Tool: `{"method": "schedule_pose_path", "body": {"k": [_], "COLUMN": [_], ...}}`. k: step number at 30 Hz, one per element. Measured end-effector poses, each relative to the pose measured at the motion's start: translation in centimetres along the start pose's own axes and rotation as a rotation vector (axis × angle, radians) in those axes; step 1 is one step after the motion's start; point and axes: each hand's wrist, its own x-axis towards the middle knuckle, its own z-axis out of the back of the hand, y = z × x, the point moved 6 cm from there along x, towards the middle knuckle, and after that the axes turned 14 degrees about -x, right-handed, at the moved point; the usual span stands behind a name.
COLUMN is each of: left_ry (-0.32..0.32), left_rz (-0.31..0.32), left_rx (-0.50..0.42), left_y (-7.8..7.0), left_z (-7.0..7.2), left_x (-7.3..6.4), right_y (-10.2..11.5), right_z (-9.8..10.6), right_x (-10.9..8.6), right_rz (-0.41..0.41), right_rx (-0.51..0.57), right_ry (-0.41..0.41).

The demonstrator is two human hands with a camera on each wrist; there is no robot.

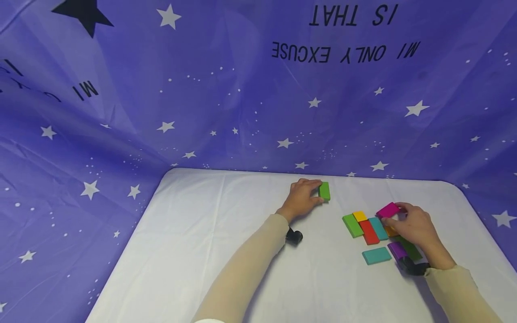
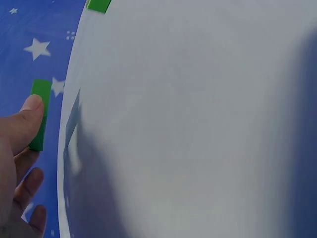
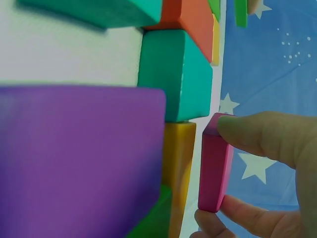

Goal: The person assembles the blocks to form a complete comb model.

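Observation:
My left hand pinches a light green block between thumb and fingers near the far edge of the table. In the left wrist view the thumb lies over the same green block. To the right, my right hand pinches a magenta block by its ends, beside a cluster of blocks. That cluster has a green block, a yellow block, a red block, a teal block and an orange block, partly hidden by the hand.
Nearer me lie a second teal block, a purple block and a dark green block under the right wrist. A white cloth covers the table. Behind it hangs a purple star-patterned curtain.

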Motion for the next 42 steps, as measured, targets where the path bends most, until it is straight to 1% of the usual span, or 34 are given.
{"method": "schedule_pose_path", "body": {"k": [5,10,20,24,27,34,39,42], "left_ry": [0.004,0.006,-0.006,-0.008,-0.010,-0.007,0.008,0.007], "left_rz": [0.005,0.023,0.055,0.075,0.084,0.099,0.112,0.109], "left_rx": [-0.015,-0.020,-0.056,-0.075,-0.080,-0.075,-0.074,-0.074], "left_y": [1.2,2.4,3.7,4.2,4.6,5.2,5.4,5.4], "left_z": [1.6,2.7,4.7,5.1,5.3,5.3,5.1,5.1], "left_x": [-1.5,-2.8,-5.2,-5.9,-6.2,-6.5,-6.7,-6.9], "right_y": [0.5,1.0,2.5,3.4,4.0,5.3,6.6,7.4], "right_z": [0.2,0.3,0.7,0.8,1.0,1.1,1.2,1.3], "right_x": [0.0,0.0,0.2,0.3,0.5,0.8,1.2,1.4], "right_rz": [0.012,0.039,0.112,0.147,0.171,0.183,0.228,0.255], "right_rx": [-0.002,-0.004,0.022,0.025,0.028,0.028,0.050,0.065], "right_ry": [-0.004,-0.008,-0.052,-0.066,-0.082,-0.072,-0.102,-0.116]}}
